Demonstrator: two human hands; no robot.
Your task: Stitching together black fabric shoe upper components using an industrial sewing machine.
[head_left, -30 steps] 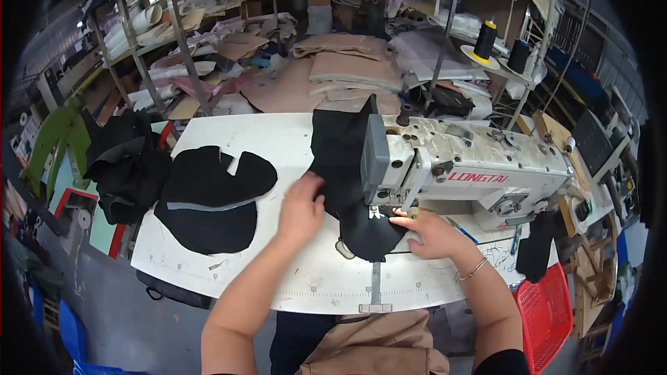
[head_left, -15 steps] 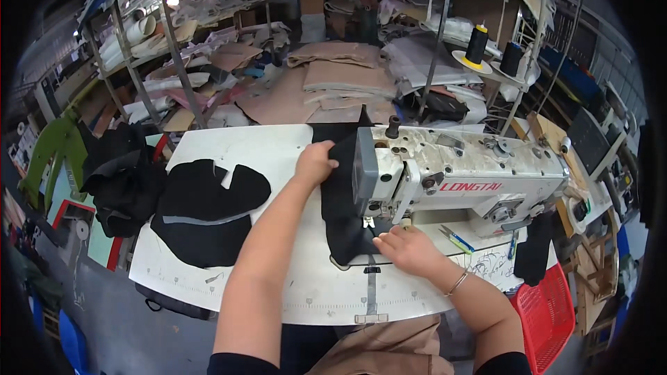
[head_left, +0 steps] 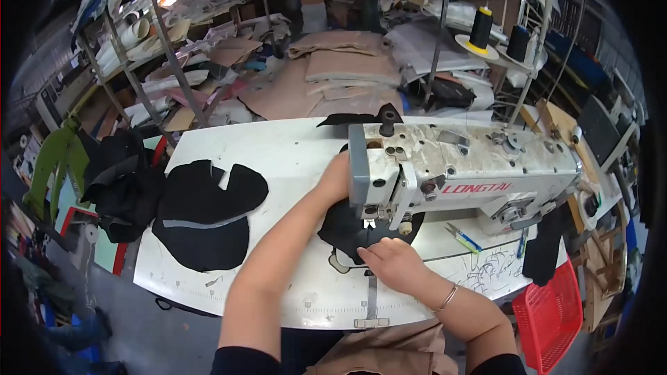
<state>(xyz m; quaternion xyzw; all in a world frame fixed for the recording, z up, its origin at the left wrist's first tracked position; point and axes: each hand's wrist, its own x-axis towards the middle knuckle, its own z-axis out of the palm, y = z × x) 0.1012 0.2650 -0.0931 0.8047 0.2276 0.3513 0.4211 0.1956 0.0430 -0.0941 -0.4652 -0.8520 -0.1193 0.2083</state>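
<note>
Head view: right hand presses flat on the black fabric piece just before the sewing machine's needle; left hand steadies it behind. Stitching seems underway; next calls for even feeding across the worktop.

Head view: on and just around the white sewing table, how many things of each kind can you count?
White industrial sewing machine: 1
Black fabric piece under the needle: 1
Stack of black cut fabric pieces: 1
Dark thread cones: 2
Red plastic basket: 1
Total: 6
</note>
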